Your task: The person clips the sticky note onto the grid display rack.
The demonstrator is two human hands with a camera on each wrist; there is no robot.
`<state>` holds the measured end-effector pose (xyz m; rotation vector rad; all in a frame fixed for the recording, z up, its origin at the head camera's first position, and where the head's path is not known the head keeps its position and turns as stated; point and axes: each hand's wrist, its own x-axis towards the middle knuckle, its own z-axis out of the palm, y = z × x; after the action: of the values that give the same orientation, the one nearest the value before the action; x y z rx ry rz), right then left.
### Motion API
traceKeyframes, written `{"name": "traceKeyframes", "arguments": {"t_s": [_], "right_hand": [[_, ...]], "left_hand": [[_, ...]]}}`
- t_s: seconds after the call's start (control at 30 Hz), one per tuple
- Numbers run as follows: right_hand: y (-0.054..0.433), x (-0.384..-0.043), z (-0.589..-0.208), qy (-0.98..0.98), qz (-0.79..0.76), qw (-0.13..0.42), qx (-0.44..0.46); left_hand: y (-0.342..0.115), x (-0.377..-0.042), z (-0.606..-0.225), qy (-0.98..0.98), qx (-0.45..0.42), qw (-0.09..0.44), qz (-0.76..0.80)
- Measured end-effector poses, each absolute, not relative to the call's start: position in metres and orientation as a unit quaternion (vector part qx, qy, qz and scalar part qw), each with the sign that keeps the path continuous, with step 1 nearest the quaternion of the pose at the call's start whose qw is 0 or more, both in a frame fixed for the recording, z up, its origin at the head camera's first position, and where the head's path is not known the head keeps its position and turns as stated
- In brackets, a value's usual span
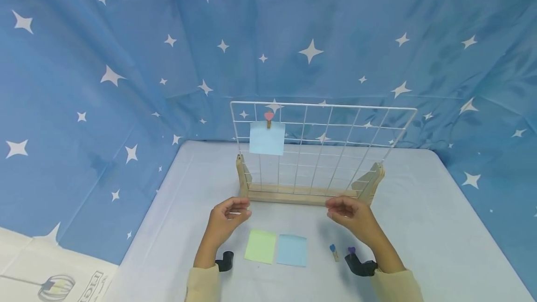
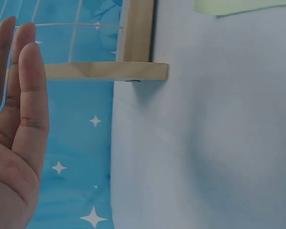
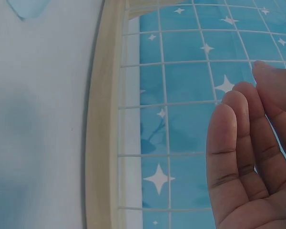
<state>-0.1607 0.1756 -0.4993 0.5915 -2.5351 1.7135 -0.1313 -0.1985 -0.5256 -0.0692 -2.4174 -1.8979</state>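
My left hand (image 1: 228, 218) hovers over the table near the left foot of a white wire grid (image 1: 320, 153) in a wooden stand (image 1: 289, 197). My right hand (image 1: 350, 218) is raised near the stand's right end. Both hold nothing; their fingers are loosely bent in the head view, and the wrist views show bare fingers (image 2: 32, 95) and fingers (image 3: 222, 138). A blue paper note (image 1: 266, 139) hangs at the grid's upper left under a clothespin with a pink heart (image 1: 269, 116). Between the forearms lie a green note (image 1: 260, 246) and a second blue note (image 1: 291, 250).
A small clothespin with a blue heart (image 1: 334, 252) lies left of the right wrist. A purple heart (image 1: 351, 250) shows beside the black wrist camera mount (image 1: 360, 265), which partly hides it. Star-patterned blue cloth (image 1: 310, 73) hangs behind the white table (image 1: 419, 227).
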Motion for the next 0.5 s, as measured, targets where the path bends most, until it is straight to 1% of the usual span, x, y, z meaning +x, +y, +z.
{"name": "traceKeyframes", "arguments": {"t_s": [0.5], "right_hand": [[0.184, -0.151, -0.518, -0.817, 0.551, 0.01, 0.171]], "left_hand": [[-0.197, -0.125, -0.544, -0.78, 0.007, 0.006, -0.626]]}}
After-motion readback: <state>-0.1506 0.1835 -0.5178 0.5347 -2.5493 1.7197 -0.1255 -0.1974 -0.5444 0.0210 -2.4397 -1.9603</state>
